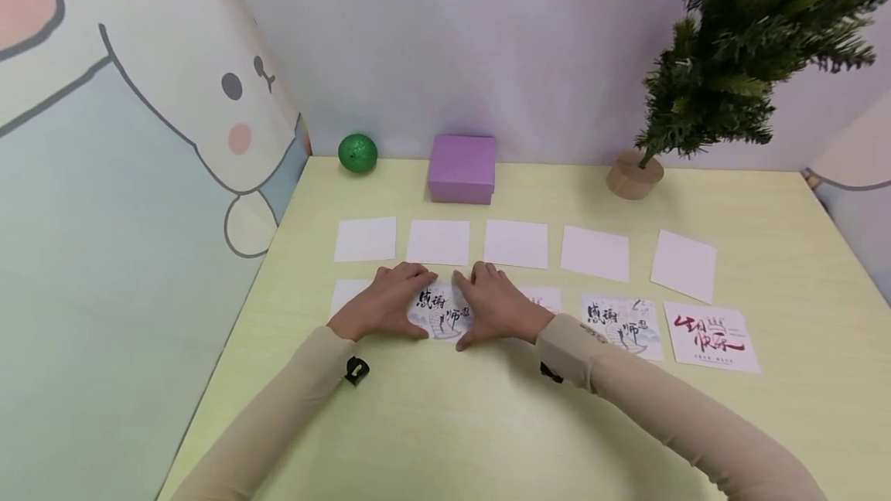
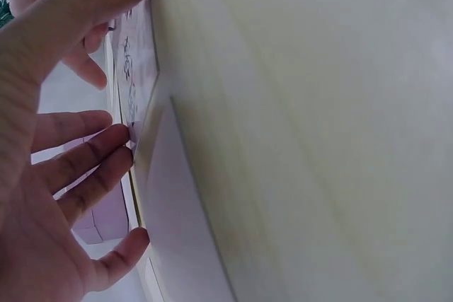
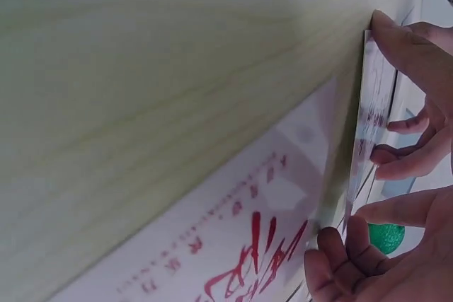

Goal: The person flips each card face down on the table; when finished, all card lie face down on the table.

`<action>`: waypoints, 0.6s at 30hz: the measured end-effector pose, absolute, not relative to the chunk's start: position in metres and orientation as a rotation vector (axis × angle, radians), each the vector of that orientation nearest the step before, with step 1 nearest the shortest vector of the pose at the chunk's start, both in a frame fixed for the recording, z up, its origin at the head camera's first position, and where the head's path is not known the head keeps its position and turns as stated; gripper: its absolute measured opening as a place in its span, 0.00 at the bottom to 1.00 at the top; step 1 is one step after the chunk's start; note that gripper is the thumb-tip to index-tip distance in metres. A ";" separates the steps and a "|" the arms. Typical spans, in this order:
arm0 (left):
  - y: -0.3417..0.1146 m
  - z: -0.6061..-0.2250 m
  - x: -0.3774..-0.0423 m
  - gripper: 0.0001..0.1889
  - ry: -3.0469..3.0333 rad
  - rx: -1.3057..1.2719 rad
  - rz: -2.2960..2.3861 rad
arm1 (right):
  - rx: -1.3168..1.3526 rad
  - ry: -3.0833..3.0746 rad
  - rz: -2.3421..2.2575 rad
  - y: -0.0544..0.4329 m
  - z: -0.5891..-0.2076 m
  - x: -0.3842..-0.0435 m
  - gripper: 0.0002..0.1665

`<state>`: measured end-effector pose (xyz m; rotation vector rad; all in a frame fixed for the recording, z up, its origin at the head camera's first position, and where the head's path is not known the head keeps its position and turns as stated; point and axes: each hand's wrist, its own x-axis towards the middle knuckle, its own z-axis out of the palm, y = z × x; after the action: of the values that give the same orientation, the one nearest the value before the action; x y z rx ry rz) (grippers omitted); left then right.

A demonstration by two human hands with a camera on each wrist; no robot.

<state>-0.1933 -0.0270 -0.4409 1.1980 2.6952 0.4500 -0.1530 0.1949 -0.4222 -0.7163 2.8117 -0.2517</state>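
A greeting card (image 1: 443, 311) with black brush lettering and a pale blue drawing lies in the near row on the table. My left hand (image 1: 386, 304) holds its left side, thumb at the near edge and fingers toward the far edge. On the other side, my right hand (image 1: 497, 306) spans the card's right end between thumb (image 3: 407, 51) and index finger. Beside the left hand a white card (image 2: 180, 210) is partly covered. A red-lettered card (image 3: 233, 245) lies just right of the right hand, mostly hidden by it in the head view.
Farther right lie another black-lettered card (image 1: 622, 325) and a red-lettered one (image 1: 711, 337). Several blank white cards, one of them tilted (image 1: 684, 265), form the far row. By the wall stand a green ball (image 1: 358, 154), a purple box (image 1: 462, 168) and a small tree (image 1: 724, 60) on a wooden base.
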 end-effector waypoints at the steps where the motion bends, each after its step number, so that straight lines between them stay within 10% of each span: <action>1: -0.027 -0.441 -0.193 0.47 2.696 1.195 0.450 | -0.711 2.798 -0.278 0.194 -0.421 -0.153 0.68; 10: -0.026 -0.441 -0.190 0.45 2.711 1.223 0.455 | -0.721 2.776 -0.340 0.193 -0.417 -0.151 0.52; 18: 0.000 -0.425 -0.190 0.50 2.750 1.429 0.458 | -0.840 2.911 -0.405 0.196 -0.403 -0.150 0.74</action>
<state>-0.1900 -0.0002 -0.4252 1.4291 2.7504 0.4585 -0.1498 0.1959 -0.4031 -0.8403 2.9108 -0.4048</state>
